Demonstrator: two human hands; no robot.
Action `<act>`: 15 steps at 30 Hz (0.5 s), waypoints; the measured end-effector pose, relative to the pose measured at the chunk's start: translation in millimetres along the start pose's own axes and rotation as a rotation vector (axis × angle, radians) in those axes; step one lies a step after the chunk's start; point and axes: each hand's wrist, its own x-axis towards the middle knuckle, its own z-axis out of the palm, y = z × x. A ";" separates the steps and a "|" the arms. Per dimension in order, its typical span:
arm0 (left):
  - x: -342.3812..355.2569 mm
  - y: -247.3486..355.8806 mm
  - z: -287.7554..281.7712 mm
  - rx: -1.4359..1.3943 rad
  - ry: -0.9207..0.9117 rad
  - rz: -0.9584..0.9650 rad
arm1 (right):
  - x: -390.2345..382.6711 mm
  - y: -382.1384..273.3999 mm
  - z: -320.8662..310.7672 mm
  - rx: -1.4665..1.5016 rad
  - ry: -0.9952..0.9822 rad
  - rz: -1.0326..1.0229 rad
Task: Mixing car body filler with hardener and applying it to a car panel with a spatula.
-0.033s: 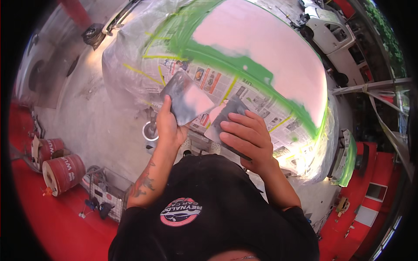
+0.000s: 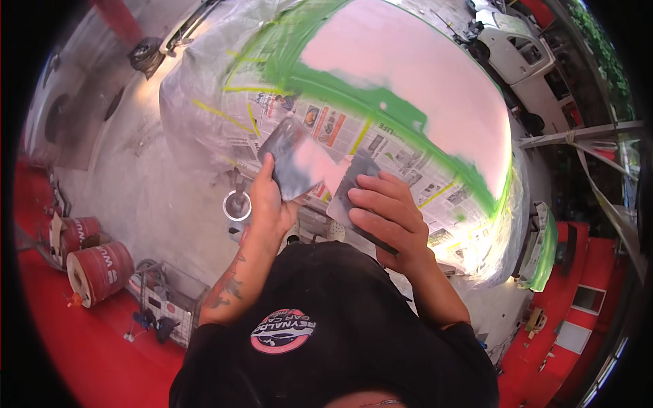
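My left hand is closed on a grey rectangular plate smeared with pink paste. Just right of it, my right hand grips a grey flat spreader, fingers curled across its face, with pink paste near its left edge. The two tools are very close, nearly meeting; whether they touch is hard to tell. Beyond them lies a vehicle panel with a pink coat bordered by green, masked round with newspaper, yellow tape and plastic sheeting. A round metal container shows below my left hand.
Red drums and a wheeled metal cart stand at lower left. A white vehicle is at upper right. A green-coated part and red bench are at right. A metal beam crosses the right side.
My left hand and its plate have shifted slightly right and down, toward the spreader. My right hand and spreader have moved slightly right.
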 end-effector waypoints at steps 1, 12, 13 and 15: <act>-2.5 -5.6 1.0 -0.057 -0.017 -0.109 | -0.5 2.1 1.1 0.101 0.045 0.003; 2.3 -13.4 -25.9 0.131 -0.220 0.229 | -57.4 91.4 8.2 -0.202 -0.090 0.473; 5.7 -12.9 -29.5 0.160 -0.132 0.217 | -62.3 92.1 10.6 -0.171 0.008 0.514; 13.2 -11.2 -39.7 0.168 -0.076 0.212 | -70.2 96.3 14.6 -0.042 0.156 0.678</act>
